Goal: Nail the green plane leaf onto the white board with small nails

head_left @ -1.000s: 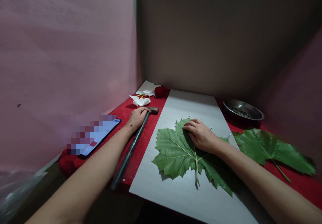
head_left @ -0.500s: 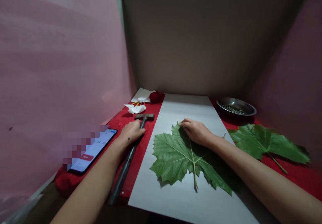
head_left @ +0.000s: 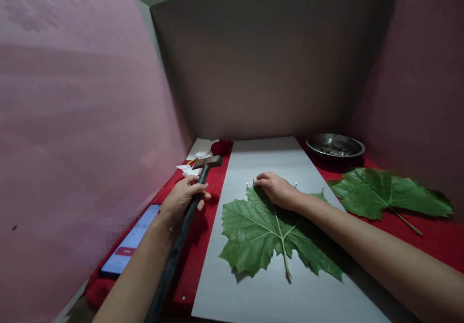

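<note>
Leaf [head_left: 253, 231] lies on white board [head_left: 266, 158], right hand [head_left: 276, 188] at its top lobe, fingers bunched, can't tell if gripping anything; left hand [head_left: 180, 197] grips hammer [head_left: 181, 238]; phone [head_left: 134, 242] screen digits too blurry to read.

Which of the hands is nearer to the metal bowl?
Right. The right hand is at the nearer leaf, left of the metal bowl; the left hand, holding the hammer, is farther left.

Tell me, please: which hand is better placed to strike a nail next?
Probably the left hand: it grips the hammer, while the right hand is at the top edge of the lobed leaf, near upright nails.
</note>
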Motion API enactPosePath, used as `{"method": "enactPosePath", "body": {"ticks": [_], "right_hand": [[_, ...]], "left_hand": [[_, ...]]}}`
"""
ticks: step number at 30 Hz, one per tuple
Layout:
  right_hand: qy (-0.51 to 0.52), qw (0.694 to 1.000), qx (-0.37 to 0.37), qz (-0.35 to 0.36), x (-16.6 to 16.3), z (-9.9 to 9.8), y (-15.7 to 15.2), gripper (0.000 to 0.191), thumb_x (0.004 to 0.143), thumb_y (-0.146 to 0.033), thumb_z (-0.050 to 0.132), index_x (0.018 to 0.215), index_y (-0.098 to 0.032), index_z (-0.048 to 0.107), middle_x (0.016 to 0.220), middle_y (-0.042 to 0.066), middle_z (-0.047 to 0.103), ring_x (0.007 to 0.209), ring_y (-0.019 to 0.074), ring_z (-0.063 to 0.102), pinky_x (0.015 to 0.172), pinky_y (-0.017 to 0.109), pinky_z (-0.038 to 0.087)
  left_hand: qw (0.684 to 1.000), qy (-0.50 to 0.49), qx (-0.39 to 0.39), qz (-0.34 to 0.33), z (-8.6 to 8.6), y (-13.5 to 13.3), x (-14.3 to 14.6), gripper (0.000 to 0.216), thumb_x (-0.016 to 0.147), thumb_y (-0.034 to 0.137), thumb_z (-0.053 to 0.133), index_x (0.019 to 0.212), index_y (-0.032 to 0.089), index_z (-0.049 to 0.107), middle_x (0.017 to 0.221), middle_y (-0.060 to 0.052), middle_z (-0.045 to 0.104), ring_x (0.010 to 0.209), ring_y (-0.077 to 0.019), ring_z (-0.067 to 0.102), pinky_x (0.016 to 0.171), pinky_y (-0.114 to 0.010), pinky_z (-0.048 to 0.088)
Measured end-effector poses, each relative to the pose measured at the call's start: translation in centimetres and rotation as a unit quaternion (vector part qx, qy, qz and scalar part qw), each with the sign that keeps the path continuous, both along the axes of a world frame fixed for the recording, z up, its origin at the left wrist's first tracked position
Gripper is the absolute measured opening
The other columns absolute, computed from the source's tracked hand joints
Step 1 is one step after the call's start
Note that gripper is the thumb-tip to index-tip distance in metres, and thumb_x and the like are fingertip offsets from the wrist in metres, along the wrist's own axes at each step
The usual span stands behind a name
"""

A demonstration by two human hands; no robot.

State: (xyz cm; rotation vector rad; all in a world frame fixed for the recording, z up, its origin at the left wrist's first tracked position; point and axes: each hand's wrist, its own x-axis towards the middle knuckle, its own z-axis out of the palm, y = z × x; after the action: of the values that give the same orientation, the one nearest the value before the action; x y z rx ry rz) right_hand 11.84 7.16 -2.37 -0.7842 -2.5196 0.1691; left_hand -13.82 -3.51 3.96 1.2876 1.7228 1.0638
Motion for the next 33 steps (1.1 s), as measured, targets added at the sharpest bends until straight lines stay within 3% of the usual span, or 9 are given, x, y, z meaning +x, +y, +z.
{"method": "enactPosePath", "body": {"ticks": [3, 5, 11, 18, 24, 29, 33], "right_hand": [[-0.030, 0.999, 0.019, 0.005, -0.1, -0.1, 0.2, 0.034, 0.087, -0.009, 0.040, 0.109, -0.017, 0.064, 0.116, 0.010, 0.058, 0.100, 0.0210, 0.050, 0.085, 0.032, 0.041], [-0.058, 0.998, 0.032, 0.008, -0.1, 0.0, -0.1, 0.034, 0.087, -0.010, 0.040, 0.113, -0.018, 0.062, 0.120, 0.010, 0.057, 0.095, 0.0213, 0.049, 0.082, 0.034, 0.040], [-0.093, 0.995, 0.034, -0.015, -0.3, 0.6, -1.3, 0.033, 0.092, -0.021, 0.037, 0.119, -0.019, 0.056, 0.125, 0.009, 0.055, 0.092, 0.0238, 0.045, 0.079, 0.037, 0.038], [-0.096, 0.994, 0.050, -0.018, -0.3, 0.7, -1.8, 0.029, 0.091, -0.032, 0.042, 0.111, -0.017, 0.057, 0.110, 0.008, 0.059, 0.091, 0.0244, 0.042, 0.081, 0.038, 0.036], [-0.096, 0.994, 0.047, -0.029, -0.4, 0.4, -1.6, 0.029, 0.091, -0.033, 0.043, 0.111, -0.018, 0.058, 0.111, 0.009, 0.056, 0.097, 0.0252, 0.042, 0.081, 0.038, 0.036], [-0.101, 0.993, 0.049, -0.035, -0.4, 0.5, -1.6, 0.031, 0.091, -0.034, 0.042, 0.112, -0.018, 0.058, 0.109, 0.010, 0.056, 0.095, 0.0258, 0.043, 0.079, 0.039, 0.037], [-0.101, 0.993, 0.054, -0.030, -0.4, 0.4, -1.6, 0.032, 0.091, -0.033, 0.042, 0.114, -0.017, 0.057, 0.110, 0.010, 0.056, 0.097, 0.0264, 0.042, 0.079, 0.039, 0.037]], "left_hand": [[0.994, -0.095, 0.034, -0.052, 1.2, 0.2, 1.9, 0.036, 0.067, 0.032, 0.064, 0.095, 0.021, 0.044, 0.062, 0.004, 0.059, 0.036, -0.0090, 0.047, 0.033, -0.019, 0.035], [0.991, -0.103, 0.043, -0.075, 1.8, 0.3, 3.2, 0.038, 0.067, 0.028, 0.065, 0.098, 0.021, 0.044, 0.058, 0.006, 0.056, 0.035, -0.0086, 0.044, 0.031, -0.018, 0.034], [0.987, 0.080, 0.059, -0.129, 2.8, 0.7, 6.1, 0.049, 0.072, 0.018, 0.054, 0.120, 0.018, 0.044, 0.056, 0.008, 0.049, 0.039, -0.0081, 0.044, 0.037, -0.017, 0.034], [0.907, 0.380, 0.089, -0.158, 2.3, 1.3, 8.5, 0.056, 0.072, 0.010, 0.044, 0.128, 0.015, 0.046, 0.089, -0.005, 0.064, 0.074, -0.0178, 0.061, 0.066, -0.026, 0.046], [0.887, 0.415, 0.143, -0.146, 0.8, 1.4, 9.4, 0.066, 0.074, 0.008, 0.040, 0.139, 0.010, 0.033, 0.129, -0.013, 0.052, 0.118, -0.0224, 0.050, 0.095, -0.032, 0.040], [0.881, 0.434, 0.098, -0.161, 0.3, 1.4, 9.4, 0.066, 0.073, 0.008, 0.040, 0.139, 0.009, 0.034, 0.118, -0.014, 0.060, 0.107, -0.0231, 0.058, 0.089, -0.033, 0.044], [0.886, 0.420, 0.153, -0.122, 1.6, 0.9, 9.4, 0.059, 0.077, 0.015, 0.041, 0.136, 0.011, 0.039, 0.118, -0.012, 0.061, 0.105, -0.0222, 0.059, 0.089, -0.032, 0.045]]}}
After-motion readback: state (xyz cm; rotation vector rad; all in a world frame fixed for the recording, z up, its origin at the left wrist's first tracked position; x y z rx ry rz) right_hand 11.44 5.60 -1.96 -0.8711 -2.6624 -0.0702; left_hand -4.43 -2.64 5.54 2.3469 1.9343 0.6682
